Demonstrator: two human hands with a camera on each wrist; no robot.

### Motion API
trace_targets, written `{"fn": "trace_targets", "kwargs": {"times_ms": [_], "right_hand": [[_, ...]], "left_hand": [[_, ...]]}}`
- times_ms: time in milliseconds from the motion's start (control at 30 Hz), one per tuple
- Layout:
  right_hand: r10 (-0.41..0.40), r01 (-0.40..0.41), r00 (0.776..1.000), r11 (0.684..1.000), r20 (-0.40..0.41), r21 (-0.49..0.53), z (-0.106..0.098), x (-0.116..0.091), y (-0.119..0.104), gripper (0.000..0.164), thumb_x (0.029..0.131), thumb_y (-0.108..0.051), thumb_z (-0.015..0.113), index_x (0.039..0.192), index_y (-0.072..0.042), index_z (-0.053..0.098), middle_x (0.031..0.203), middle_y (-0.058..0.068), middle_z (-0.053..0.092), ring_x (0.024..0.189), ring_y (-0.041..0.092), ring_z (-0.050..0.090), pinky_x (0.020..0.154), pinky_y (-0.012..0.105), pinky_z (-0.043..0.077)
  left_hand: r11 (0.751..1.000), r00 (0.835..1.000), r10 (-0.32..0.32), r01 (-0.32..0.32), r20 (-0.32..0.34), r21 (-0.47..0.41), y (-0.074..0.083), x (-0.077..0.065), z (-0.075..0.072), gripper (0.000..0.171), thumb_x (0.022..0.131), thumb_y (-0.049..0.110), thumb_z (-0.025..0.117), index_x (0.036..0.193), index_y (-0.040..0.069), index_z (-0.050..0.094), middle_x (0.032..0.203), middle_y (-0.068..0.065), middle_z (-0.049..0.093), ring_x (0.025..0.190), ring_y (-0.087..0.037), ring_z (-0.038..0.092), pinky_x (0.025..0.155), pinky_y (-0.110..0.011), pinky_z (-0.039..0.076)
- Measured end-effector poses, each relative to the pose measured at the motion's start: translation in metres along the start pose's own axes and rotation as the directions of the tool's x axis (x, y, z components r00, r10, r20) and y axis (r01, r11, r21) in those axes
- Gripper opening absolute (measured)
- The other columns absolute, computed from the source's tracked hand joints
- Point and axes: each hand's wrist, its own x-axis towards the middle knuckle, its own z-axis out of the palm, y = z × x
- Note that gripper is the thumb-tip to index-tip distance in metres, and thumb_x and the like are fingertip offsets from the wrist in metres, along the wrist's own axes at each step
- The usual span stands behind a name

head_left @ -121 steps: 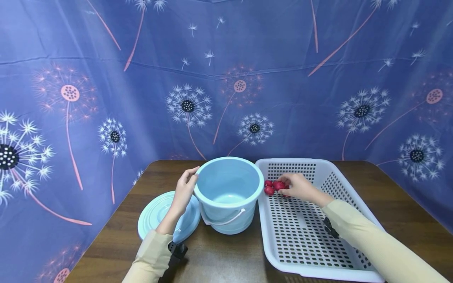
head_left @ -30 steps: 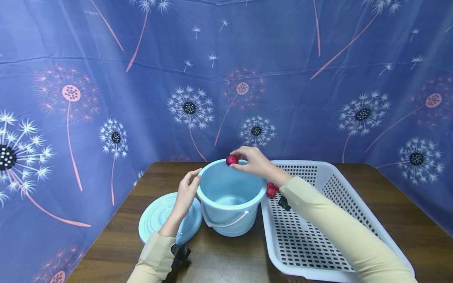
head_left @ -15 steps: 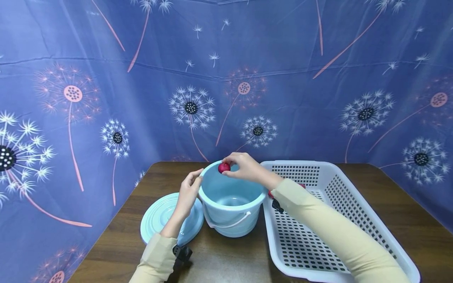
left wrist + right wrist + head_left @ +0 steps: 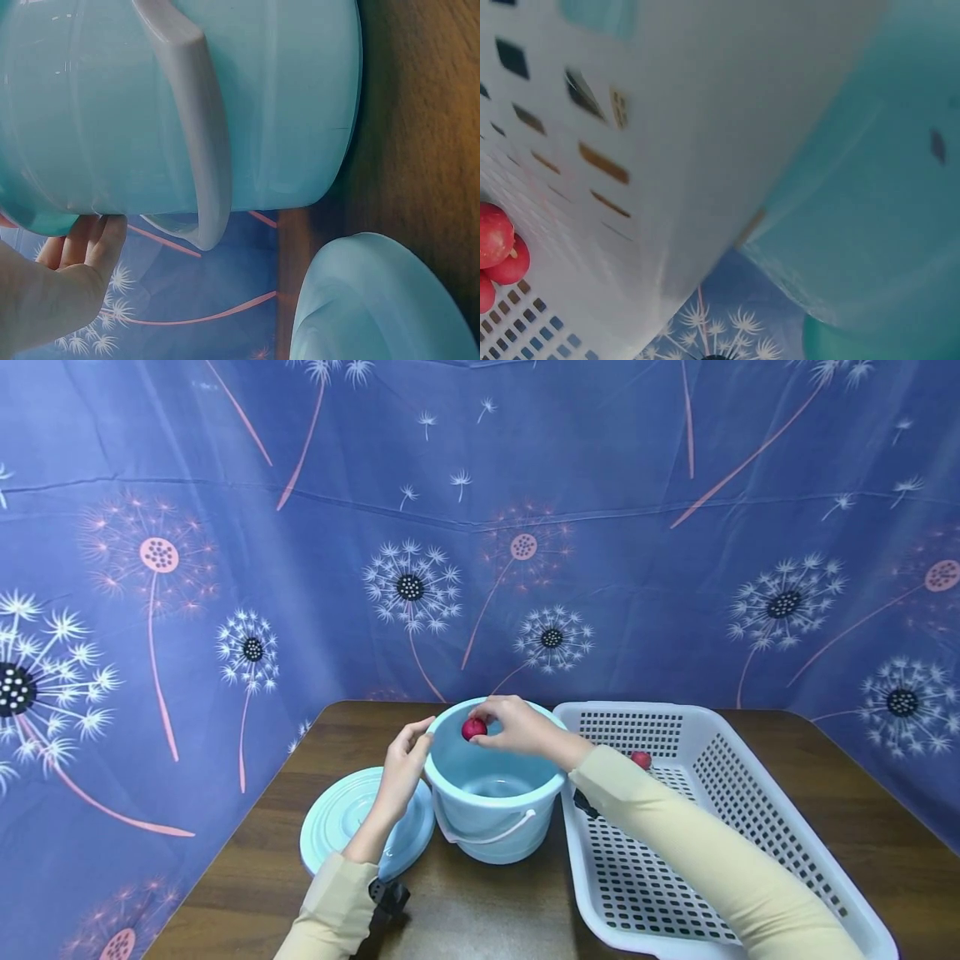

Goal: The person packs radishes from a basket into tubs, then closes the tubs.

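My right hand (image 4: 517,727) pinches a red radish (image 4: 474,728) between thumb and fingertips, inside the mouth of a light blue bucket (image 4: 491,827). At the bucket's left rim my left hand (image 4: 403,768) holds on, and in the left wrist view its fingers (image 4: 105,240) touch the outer wall below the rim. The bucket stands upright, with its white handle (image 4: 495,839) hanging at the front. Another radish (image 4: 641,760) lies in the white basket (image 4: 573,868). More radishes (image 4: 495,236) show in the right wrist view; my right sleeve hides them in the head view.
A light blue lid (image 4: 330,814) lies on the brown wooden table (image 4: 465,910), left of the bucket and partly under my left forearm. The perforated basket stands close against the bucket's right side. A blue dandelion-print cloth (image 4: 315,568) hangs behind the table.
My right hand has picked a radish from the basket, carried it left over the bucket and lowered it past the rim. A radish now lies farther right in the basket. My left hand stays.
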Motion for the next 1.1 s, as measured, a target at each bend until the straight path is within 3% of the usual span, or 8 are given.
{"fn": "trace_targets", "kwargs": {"times_ms": [133, 333, 733, 1100], "right_hand": [[0.016, -0.015, 0.999, 1.0, 0.033, -0.026, 0.002, 0.001, 0.001, 0.034, 0.083, -0.022, 0.071, 0.111, -0.004, 0.066, 0.1, 0.006, 0.067, 0.091, 0.016, 0.062, 0.082, 0.032, 0.051], [-0.001, 0.005, 0.998, 0.998, 0.063, -0.058, 0.006, 0.001, 0.003, 0.032, 0.083, -0.021, 0.071, 0.11, -0.004, 0.066, 0.101, 0.007, 0.067, 0.091, 0.016, 0.063, 0.081, 0.029, 0.051], [0.041, -0.018, 0.982, 0.992, 0.185, -0.123, 0.009, 0.002, -0.001, 0.03, 0.083, -0.021, 0.07, 0.108, -0.004, 0.067, 0.097, 0.006, 0.065, 0.087, 0.015, 0.059, 0.079, 0.028, 0.049], [0.054, -0.019, 0.973, 0.987, 0.223, -0.158, 0.01, 0.0, -0.003, 0.028, 0.082, -0.021, 0.072, 0.105, -0.004, 0.068, 0.097, 0.007, 0.066, 0.088, 0.016, 0.059, 0.08, 0.029, 0.049]], "left_hand": [[1.0, 1.0, -0.003, 0.003, 0.0, 0.007, 0.012, -0.006, 0.001, 0.036, 0.097, 0.014, 0.045, 0.131, 0.003, 0.051, 0.132, -0.016, 0.054, 0.118, -0.027, 0.052, 0.098, -0.041, 0.041], [1.0, 1.0, 0.02, -0.02, -0.01, -0.006, -0.009, 0.005, 0.003, 0.036, 0.097, 0.02, 0.047, 0.13, 0.008, 0.053, 0.132, -0.011, 0.056, 0.117, -0.024, 0.053, 0.098, -0.037, 0.041], [1.0, 1.0, 0.021, -0.021, -0.017, -0.012, -0.008, 0.003, 0.002, 0.036, 0.096, 0.018, 0.046, 0.13, 0.006, 0.052, 0.134, -0.011, 0.054, 0.121, -0.025, 0.051, 0.102, -0.044, 0.038], [1.0, 1.0, 0.01, -0.01, -0.024, -0.002, -0.007, 0.002, 0.002, 0.037, 0.096, 0.018, 0.046, 0.13, 0.006, 0.052, 0.133, -0.012, 0.055, 0.118, -0.025, 0.052, 0.099, -0.041, 0.039]]}}
